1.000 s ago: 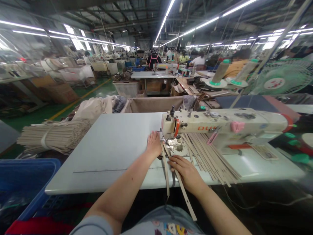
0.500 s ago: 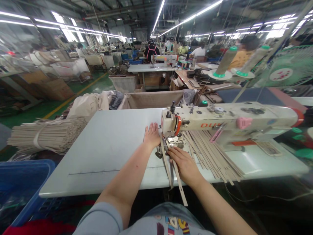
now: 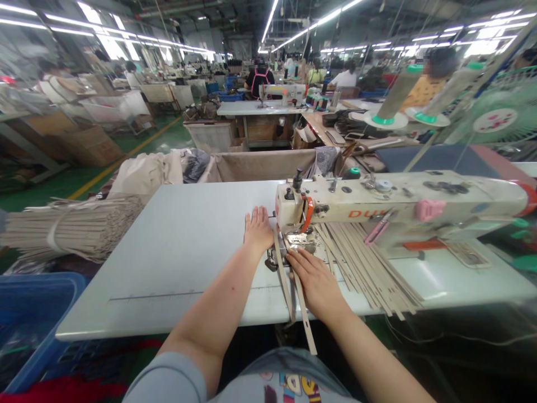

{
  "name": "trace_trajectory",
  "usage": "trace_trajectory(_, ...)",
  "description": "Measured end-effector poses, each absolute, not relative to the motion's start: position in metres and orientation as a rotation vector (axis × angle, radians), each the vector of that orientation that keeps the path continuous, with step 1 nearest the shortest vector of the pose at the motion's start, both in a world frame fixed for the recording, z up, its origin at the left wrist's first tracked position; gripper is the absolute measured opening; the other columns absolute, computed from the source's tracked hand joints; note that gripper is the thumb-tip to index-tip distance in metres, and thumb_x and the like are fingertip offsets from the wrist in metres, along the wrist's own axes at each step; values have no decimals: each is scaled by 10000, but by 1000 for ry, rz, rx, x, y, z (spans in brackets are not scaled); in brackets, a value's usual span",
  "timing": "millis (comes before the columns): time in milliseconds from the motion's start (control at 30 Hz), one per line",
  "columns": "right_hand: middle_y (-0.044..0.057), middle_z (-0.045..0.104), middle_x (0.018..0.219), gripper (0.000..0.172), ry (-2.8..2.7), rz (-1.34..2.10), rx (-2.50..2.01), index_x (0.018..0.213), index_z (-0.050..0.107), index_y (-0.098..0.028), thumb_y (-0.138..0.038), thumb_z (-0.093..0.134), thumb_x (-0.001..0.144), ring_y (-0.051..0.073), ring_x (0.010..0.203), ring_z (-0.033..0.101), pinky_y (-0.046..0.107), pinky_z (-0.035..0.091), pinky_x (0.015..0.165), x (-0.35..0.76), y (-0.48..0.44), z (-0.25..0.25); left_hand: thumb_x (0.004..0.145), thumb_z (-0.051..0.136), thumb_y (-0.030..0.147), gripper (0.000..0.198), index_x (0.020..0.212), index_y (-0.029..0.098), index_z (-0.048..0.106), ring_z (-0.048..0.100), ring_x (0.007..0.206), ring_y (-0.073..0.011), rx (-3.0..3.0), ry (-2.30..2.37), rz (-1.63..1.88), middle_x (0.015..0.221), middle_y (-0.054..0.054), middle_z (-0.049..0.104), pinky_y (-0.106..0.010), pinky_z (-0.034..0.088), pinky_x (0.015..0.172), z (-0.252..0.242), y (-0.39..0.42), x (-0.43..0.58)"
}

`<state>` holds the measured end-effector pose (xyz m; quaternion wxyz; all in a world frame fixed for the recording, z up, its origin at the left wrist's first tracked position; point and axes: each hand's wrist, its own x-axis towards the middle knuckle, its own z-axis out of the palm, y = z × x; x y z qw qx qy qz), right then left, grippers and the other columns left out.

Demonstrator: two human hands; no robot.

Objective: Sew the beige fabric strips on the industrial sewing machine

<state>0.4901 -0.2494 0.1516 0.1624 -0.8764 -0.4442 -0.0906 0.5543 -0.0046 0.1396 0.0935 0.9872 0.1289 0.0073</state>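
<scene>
A beige strap (image 3: 307, 327) with small slots near its end runs from the sewing machine (image 3: 335, 201) down over the table's front edge. My right hand (image 3: 314, 280) holds this strap close to the presser foot, fingertips pressed together on it. Left of it hangs a second beige strap length (image 3: 282, 274), also leading to the needle area. My left hand (image 3: 258, 229) lies flat on the table left of the machine head, fingers stretched out, its edge beside that strap. The needle itself is hidden behind the machine head and my fingers.
Several beige straps (image 3: 369, 268) lie fanned out under the machine arm. A tied strap bundle (image 3: 75, 226) sits left of the pale table (image 3: 176, 240). A blue crate (image 3: 67, 302) stands at lower left, thread cones (image 3: 396, 98) and a green fan (image 3: 499, 120) at right.
The view has shifted slightly. Both hands keep nearly the same places by the machine, and the straps look almost unmoved.
</scene>
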Motion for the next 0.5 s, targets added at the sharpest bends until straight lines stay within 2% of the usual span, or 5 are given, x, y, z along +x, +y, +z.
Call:
trace_trajectory(333, 140, 652, 1663, 459, -1274, -269, -2523, 1589, 629, -144, -256, 526, 1156, 351, 1592, 542, 540, 487, 1264, 489, -250, 152, 1117, 248, 388, 757, 1765, -2, 229, 99, 1768, -339, 2862, 497, 60, 1874, -180, 172, -568, 68, 1455, 144, -11, 554)
trace_trajectory(500, 143, 645, 1667, 479, -1267, -264, -2533, 1611, 608, -142, -270, 533, 1156, 340, 1605, 526, 537, 485, 1266, 490, -248, 152, 1111, 279, 364, 750, 1760, -9, 239, 112, 1765, -347, 2873, 561, 61, 1866, -196, 194, -572, 128, 1452, 148, -13, 555)
